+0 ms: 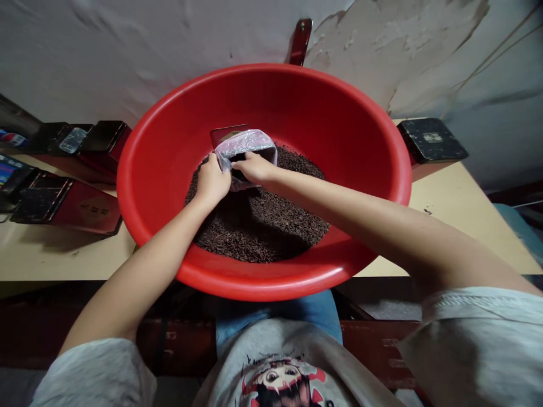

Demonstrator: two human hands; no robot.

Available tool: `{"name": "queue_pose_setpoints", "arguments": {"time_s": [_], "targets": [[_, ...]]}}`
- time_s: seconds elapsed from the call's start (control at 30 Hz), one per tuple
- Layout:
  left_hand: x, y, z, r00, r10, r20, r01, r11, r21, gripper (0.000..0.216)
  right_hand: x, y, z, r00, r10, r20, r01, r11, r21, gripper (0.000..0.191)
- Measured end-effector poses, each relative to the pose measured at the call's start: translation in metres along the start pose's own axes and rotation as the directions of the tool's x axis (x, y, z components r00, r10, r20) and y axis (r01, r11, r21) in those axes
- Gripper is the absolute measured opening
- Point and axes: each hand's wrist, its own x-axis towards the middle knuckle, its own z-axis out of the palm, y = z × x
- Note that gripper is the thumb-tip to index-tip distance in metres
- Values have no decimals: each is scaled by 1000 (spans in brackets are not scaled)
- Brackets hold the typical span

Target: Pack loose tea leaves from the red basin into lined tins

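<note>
A large red plastic basin (360,141) holds loose dark dried leaves (288,215) that look like tea. Inside it, a clear plastic bag (257,140) has its mouth spread open, with a dark red tin (223,134) partly showing behind it. My left hand (214,180) is closed on the left edge of the bag. At the bag's mouth is my right hand (257,168), its fingers curled and partly inside the opening. What those fingers hold, if anything, is hidden.
Dark red tins with black lids (106,135) stand at left, and another tin (87,206) lies nearer on the pale table (458,226). One more black-lidded tin (432,138) is right of the basin. A peeling wall (190,39) rises behind.
</note>
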Motion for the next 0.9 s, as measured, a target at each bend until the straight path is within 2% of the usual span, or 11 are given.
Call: {"name": "queue_pose_setpoints", "arguments": {"time_s": [0.1, 0.17, 0.23, 0.33, 0.4, 0.47, 0.53, 0.63, 0.73, 0.8, 0.9], "targets": [[3, -2, -2, 1000, -25, -9, 25, 1000, -8, 23, -25, 1, -16, 992, -99, 80, 109, 986, -129, 27], [3, -2, -1, 999, -29, -16, 29, 1000, -12, 24, -35, 11, -19, 982, -52, 181, 93, 970, -223, 30], [3, -2, 0, 999, -24, -25, 24, 1000, -13, 25, -38, 27, -10, 965, 66, 255, 23, 943, -332, 50], [2, -2, 2, 999, -22, -27, 22, 1000, -11, 27, -29, 48, 15, 942, 162, 294, -31, 914, -405, 102], [1, -2, 2, 1000, -18, -26, 17, 1000, -13, 28, -24, 55, 30, 925, 218, 311, -69, 902, -426, 119], [2, -3, 2, 1000, -13, -25, 13, 1000, -13, 28, -23, 55, 38, 918, 254, 306, -92, 884, -459, 123], [2, -4, 2, 1000, -15, -25, 14, 1000, -14, 27, -27, 54, 38, 920, 258, 295, -84, 866, -493, 114], [4, -5, 2, 1000, -16, -18, 16, 1000, -20, 28, -40, 53, 30, 913, 261, 315, -74, 863, -500, 86], [4, -6, 3, 1000, -10, -9, 9, 1000, -22, 30, -53, 53, 24, 903, 292, 316, -125, 881, -457, 64], [4, -6, 3, 1000, -8, -5, 8, 1000, -29, 30, -58, 52, 22, 870, 343, 354, -216, 911, -350, 52], [4, -7, 2, 1000, -16, -1, 16, 999, -39, 27, -61, 45, 16, 782, 390, 486, -417, 907, -55, 30]]}}
